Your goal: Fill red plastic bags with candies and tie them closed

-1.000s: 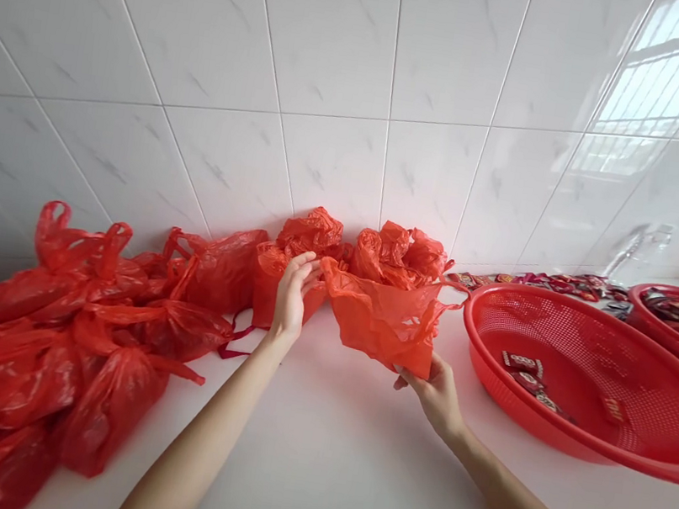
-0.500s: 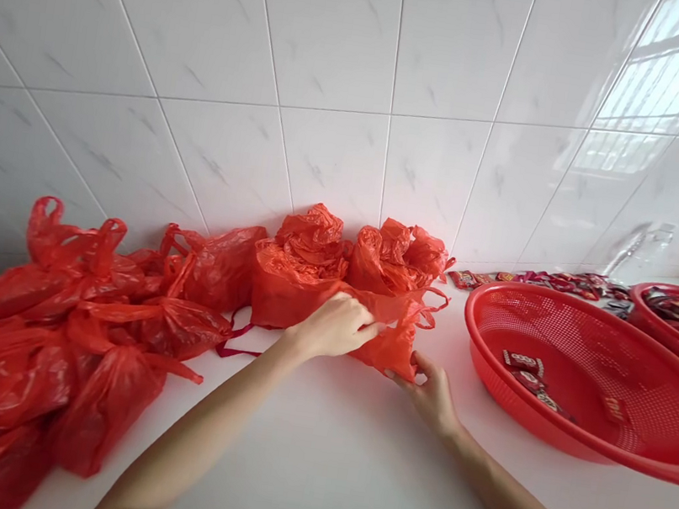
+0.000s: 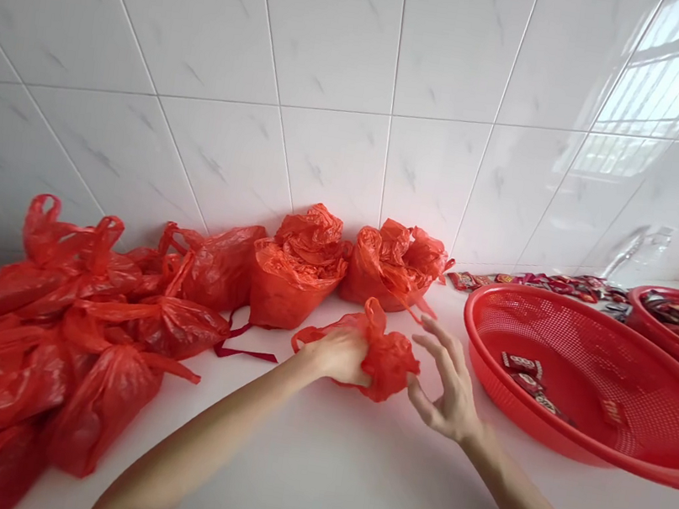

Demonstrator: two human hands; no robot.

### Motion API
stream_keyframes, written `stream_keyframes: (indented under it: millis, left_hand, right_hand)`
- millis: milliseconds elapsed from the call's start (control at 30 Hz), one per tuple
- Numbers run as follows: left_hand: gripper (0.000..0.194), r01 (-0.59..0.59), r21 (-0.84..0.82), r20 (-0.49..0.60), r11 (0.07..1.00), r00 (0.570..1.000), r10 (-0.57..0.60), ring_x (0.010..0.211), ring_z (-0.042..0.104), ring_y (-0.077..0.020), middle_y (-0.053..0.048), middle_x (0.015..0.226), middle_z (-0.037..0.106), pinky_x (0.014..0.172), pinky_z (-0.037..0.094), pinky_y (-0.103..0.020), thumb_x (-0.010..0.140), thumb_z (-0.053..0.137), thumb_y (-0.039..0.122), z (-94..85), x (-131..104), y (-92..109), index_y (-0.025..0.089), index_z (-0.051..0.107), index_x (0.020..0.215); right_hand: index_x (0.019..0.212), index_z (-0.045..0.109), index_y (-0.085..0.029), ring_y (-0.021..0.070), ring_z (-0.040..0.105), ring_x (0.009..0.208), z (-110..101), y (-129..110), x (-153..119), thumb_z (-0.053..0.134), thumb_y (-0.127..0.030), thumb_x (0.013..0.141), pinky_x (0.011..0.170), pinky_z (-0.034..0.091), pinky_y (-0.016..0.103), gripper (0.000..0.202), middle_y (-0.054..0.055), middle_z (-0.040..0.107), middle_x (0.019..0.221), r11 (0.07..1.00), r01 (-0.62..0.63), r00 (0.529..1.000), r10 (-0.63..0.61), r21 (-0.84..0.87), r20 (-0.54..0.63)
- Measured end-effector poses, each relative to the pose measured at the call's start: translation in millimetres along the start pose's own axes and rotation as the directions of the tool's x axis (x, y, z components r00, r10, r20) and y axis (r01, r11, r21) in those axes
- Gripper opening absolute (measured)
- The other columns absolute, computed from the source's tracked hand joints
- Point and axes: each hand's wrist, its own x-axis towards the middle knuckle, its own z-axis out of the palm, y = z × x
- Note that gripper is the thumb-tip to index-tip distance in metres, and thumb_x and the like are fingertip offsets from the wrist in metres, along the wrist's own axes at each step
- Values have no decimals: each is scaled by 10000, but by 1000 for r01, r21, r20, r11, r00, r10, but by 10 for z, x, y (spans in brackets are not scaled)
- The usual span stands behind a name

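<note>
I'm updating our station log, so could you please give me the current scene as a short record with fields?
Left hand: against the crumpled red bag, partly hidden by it
Right hand: open, beside the crumpled red bag; contact unclear
Behind: two upright red bags near the tiled wall
Picture left: pile of red bags
Picture right: red perforated basin with a few packets

Left hand (image 3: 342, 357): touching the red bag (image 3: 392, 368), fingers hidden
Right hand (image 3: 448, 388): fingers spread, just beside the bag
Big basket (image 3: 564, 329): red, on the right, few packets (image 3: 521, 363) inside
Bag heap (image 3: 105, 411): red, on the left
</note>
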Motion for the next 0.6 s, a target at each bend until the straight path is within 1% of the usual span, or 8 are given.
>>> stream_keyframes:
  millis: [100,167,200,300,367,433,467,600]
  left_hand:
    - [126,7,1,42,1000,999,-7,704,644,-254,-46,721,671,569,401,-327,705,729,293,63,92,54,231,633,757]
    - [120,30,6,69,1000,997,-30,672,648,-264,-66,696,670,552,404,-340,714,718,283,85,135,83,224,614,698]
    - [119,37,10,76,999,996,-37,670,653,-271,-80,706,678,549,405,-346,727,704,286,86,145,95,224,610,688]
    - [115,53,21,74,998,996,-54,735,681,-289,-112,804,716,587,431,-353,812,614,311,59,131,109,225,638,740]
    - [169,71,26,72,997,995,-73,778,694,-277,-104,843,729,634,451,-343,864,530,276,27,100,102,223,661,773]
    - [232,93,26,80,995,992,-95,767,693,-246,-78,813,731,655,452,-321,877,475,208,-4,67,87,221,661,739]
    - [251,105,26,84,994,991,-106,750,688,-233,-67,789,728,649,446,-311,872,465,182,-19,51,77,220,649,706]
    - [269,165,39,121,986,978,-169,647,653,-216,-41,651,678,576,410,-296,815,504,144,-69,-19,47,211,543,557]
  right_hand:
    - [1263,581,-223,297,647,1122,44,-210,-37,488,-129,836,987,476,486,447,153,673,1261,961,271,960,-275,60,55]
    - [1179,612,-214,254,666,996,110,-282,-46,436,-89,871,911,497,423,376,135,718,1134,944,316,933,-328,101,150]
    - [1091,629,-205,239,663,915,141,-290,-41,407,-91,901,861,496,397,314,128,729,1044,954,290,932,-300,78,202]
    - [807,600,-204,200,602,674,192,-237,8,359,-110,953,755,446,355,297,82,689,767,982,102,925,-36,-156,379]
    - [729,577,-203,199,604,632,192,-179,41,399,-98,930,745,420,347,288,72,677,702,938,-41,866,205,-344,457]
    - [719,586,-195,224,643,649,174,-125,54,433,-92,912,744,413,352,268,97,702,716,872,-153,805,383,-465,453]
    - [731,598,-190,240,659,660,162,-99,51,438,-104,920,731,412,354,262,114,712,726,845,-196,791,436,-497,429]
    - [939,649,-175,294,706,772,96,17,-5,532,-159,911,653,415,332,122,162,747,839,770,-318,770,550,-552,324]
